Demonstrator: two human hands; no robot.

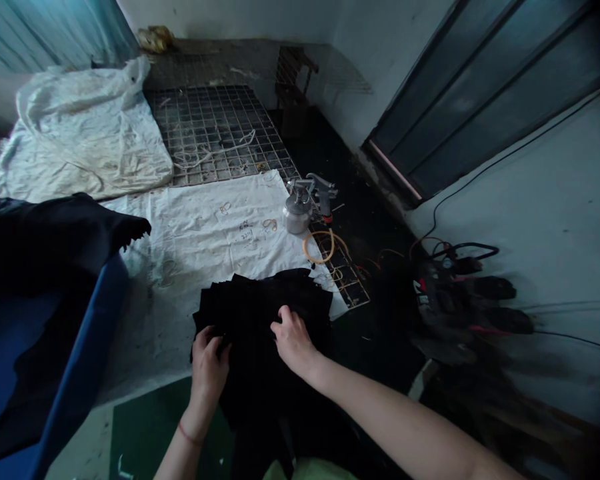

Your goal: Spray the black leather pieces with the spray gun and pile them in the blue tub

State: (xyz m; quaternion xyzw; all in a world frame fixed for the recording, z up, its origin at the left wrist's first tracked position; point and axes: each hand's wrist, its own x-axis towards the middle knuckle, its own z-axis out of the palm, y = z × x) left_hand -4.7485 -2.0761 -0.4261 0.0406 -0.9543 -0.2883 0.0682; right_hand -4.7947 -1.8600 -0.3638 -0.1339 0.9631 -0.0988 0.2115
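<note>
A stack of black fabric pieces (260, 307) lies fanned out on the near edge of a white cloth (200, 233). My left hand (209, 363) grips the stack's left side, fingers curled round the edge. My right hand (293, 340) rests on top of the stack near its middle, fingertips pinching at the top piece. Both forearms reach in from the bottom of the view.
A metal spray gun (305, 200) stands just beyond the stack, with an orange hose loop (323, 245) beside it. A wire grid (220, 133) and a crumpled white sack (80, 133) lie farther back. A blue bin (50, 347) draped in black fabric is at left; cables and dark tools (460, 293) at right.
</note>
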